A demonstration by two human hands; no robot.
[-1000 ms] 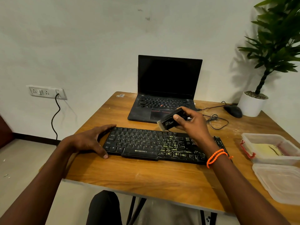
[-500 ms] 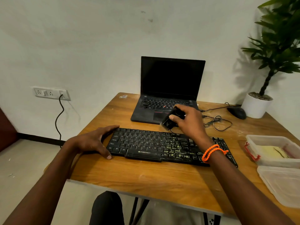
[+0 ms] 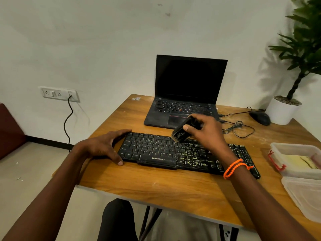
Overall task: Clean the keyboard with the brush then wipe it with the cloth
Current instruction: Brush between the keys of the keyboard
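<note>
Brush [image 3: 180, 132] lowered, bristles meeting black keyboard [image 3: 156, 150]

Right hand [image 3: 206, 134] holds brush [image 3: 181, 130] on keyboard [image 3: 156, 150].

plant [image 3: 303, 46] cropped at top and right, lid [image 3: 305, 195] cut by right edge, cloth unclear inside container [image 3: 295, 159]

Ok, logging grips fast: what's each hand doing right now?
Left hand: open, fingers braced against the keyboard at its left end.
Right hand: grips the brush, bristles at the top key rows.
</note>
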